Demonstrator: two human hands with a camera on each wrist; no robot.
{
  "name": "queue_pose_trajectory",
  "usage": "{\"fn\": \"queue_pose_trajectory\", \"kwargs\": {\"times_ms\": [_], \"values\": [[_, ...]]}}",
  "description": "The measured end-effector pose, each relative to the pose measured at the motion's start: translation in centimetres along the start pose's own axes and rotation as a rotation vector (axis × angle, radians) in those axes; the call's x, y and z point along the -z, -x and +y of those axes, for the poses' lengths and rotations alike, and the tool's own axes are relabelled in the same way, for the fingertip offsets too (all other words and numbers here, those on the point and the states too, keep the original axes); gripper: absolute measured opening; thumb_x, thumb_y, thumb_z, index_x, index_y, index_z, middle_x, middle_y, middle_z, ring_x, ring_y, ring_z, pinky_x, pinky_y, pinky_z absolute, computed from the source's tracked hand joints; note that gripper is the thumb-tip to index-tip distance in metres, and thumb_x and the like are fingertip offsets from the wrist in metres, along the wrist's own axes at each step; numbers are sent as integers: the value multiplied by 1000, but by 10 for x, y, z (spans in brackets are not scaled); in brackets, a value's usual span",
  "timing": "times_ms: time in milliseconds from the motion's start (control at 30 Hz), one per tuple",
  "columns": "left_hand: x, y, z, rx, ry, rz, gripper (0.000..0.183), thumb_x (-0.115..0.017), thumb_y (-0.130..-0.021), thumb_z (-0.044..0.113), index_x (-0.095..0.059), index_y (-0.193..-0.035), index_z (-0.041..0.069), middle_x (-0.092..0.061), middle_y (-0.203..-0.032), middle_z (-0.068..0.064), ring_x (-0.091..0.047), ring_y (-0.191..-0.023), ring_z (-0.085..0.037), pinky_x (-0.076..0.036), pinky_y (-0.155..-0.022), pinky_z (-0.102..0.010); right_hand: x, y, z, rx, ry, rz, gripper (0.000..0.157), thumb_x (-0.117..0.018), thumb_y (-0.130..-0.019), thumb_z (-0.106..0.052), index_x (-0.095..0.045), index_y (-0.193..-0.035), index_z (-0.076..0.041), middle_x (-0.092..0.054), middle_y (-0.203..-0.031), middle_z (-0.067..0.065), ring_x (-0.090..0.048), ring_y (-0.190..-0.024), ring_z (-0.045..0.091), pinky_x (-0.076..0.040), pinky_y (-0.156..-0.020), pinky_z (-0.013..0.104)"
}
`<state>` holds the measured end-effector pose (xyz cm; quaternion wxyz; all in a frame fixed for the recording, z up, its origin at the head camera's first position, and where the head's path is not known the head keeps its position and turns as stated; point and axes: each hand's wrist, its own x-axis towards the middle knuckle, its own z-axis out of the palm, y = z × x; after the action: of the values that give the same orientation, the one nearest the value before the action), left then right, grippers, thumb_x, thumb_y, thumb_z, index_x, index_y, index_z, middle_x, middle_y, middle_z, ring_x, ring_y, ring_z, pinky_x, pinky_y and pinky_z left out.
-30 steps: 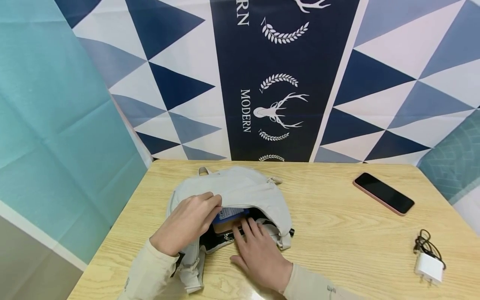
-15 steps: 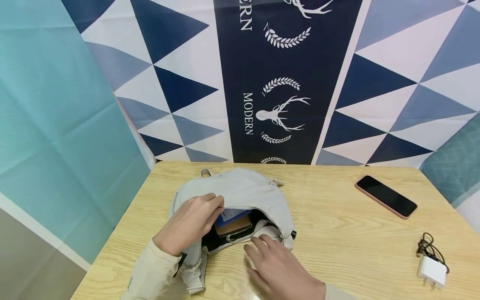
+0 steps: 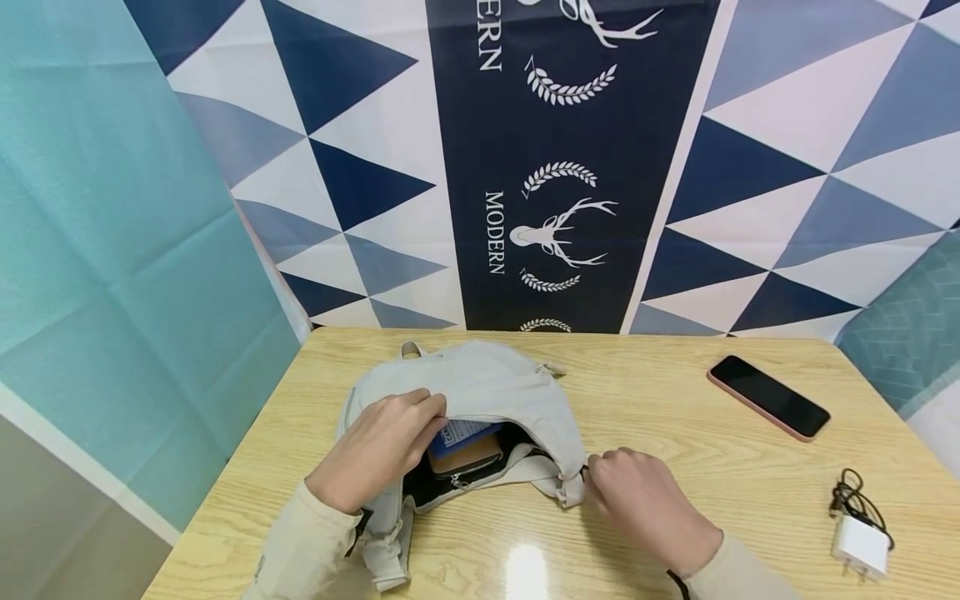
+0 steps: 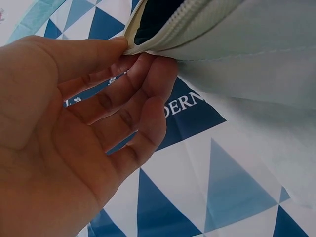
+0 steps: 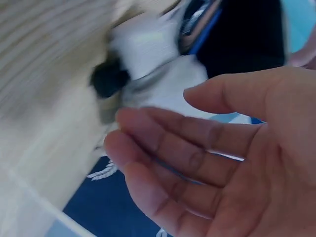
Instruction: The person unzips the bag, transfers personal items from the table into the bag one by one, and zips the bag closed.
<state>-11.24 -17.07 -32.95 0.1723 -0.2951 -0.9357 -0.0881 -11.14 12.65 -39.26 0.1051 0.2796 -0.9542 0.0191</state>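
A light grey backpack (image 3: 480, 379) lies on the wooden table with its zipped opening facing me. My left hand (image 3: 382, 446) lifts the upper edge of that opening. In the left wrist view, thumb and index finger pinch the zippered edge (image 4: 173, 34). Within the opening lie a blue printed packet (image 3: 459, 435) and a brown wallet-like case (image 3: 468, 456) with a zipper. At the backpack's right corner, my right hand (image 3: 645, 496) is beside a small black tab. The right wrist view shows loosely bent fingers (image 5: 168, 143), the thumb apart, and nothing between them.
A dark-screened phone (image 3: 768, 397) with a pink edge lies at the right rear of the table (image 3: 645, 392). Nearer, on the right, sits a white charger plug (image 3: 860, 542) with a coiled black cable (image 3: 855, 502). A patterned cloth (image 3: 555, 167) hangs behind the table.
My right hand has come out of the backpack's opening and moved right to its corner. The left hand keeps its hold on the upper edge; the wallet-like case shows more fully.
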Motion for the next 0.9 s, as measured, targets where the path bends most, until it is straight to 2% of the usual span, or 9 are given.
{"fn": "queue_pose_trajectory", "kwargs": {"times_ms": [167,500,733,900], "values": [[-1,-1,0,-9,-2,-10,14,-57,-89,19,-51,-76,22,-38,-64,13,-38,-52,0,-34,-49,-17,-14,-4,13,-51,-9,-65,22,-64,-79,-16,-49,-63,-15,-40,-52,-5,-36,-45,6,-29,-39,23],[0,-4,1,-2,14,-21,14,-57,-88,19,-51,-77,22,-38,-65,13,-38,-52,-1,-34,-49,-16,-29,-8,25,-66,-45,-84,15,-65,-78,-13,-54,-68,-14,-49,-58,-2,-48,-49,13,-32,-38,27],[1,-3,0,-2,15,-29,15,-58,-88,19,-51,-75,22,-39,-65,13,-38,-52,0,-34,-49,-16,-35,-12,28,-54,-47,-49,9,-67,-78,-20,-60,-80,-15,-52,-61,-2,-48,-49,12,-32,-37,27],[1,-3,0,1,9,-31,14,-58,-88,19,-51,-76,22,-39,-64,13,-38,-51,0,-34,-49,-16,-39,-15,32,-55,-52,-48,9,-69,-77,-20,-62,-81,-18,-53,-63,-3,-49,-50,11,-32,-37,26]]}}
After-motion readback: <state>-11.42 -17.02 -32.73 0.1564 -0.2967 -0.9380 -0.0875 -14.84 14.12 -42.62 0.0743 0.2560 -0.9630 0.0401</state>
